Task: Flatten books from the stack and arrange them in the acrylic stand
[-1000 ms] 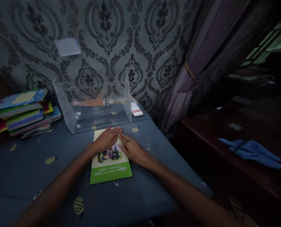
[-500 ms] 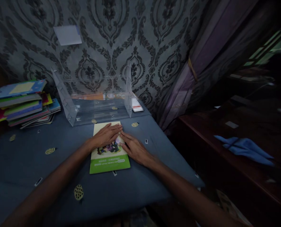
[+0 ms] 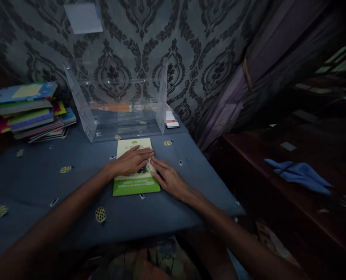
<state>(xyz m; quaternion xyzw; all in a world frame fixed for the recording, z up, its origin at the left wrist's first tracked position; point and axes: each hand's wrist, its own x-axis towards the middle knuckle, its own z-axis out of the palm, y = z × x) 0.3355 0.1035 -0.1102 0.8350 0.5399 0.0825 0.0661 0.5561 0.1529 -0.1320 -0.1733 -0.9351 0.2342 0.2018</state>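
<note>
A thin book [image 3: 136, 187] with a cream and green cover lies closed on the blue tablecloth, its lettering facing me. My left hand [image 3: 132, 160] rests flat across the middle of the cover, fingers stretched toward the right edge. Beside it, my right hand [image 3: 170, 179] lies along the book's right edge, its fingers extended and their tips against those of my left hand. Both hands are open and grip nothing. Part of the cover picture is hidden beneath them.
A clear acrylic rack [image 3: 123, 130] stands behind the book against the patterned wall. To the left is an uneven stack of books [image 3: 30, 112]. The blue tablecloth [image 3: 173, 217] carries a pineapple print. On the right are a purple curtain [image 3: 231, 101] and a blue cloth [image 3: 298, 175] on a dark red surface.
The view has tilted down, so everything sits higher in the picture. My hands have slid slightly nearer to me over the cover, baring the title at its top.
</note>
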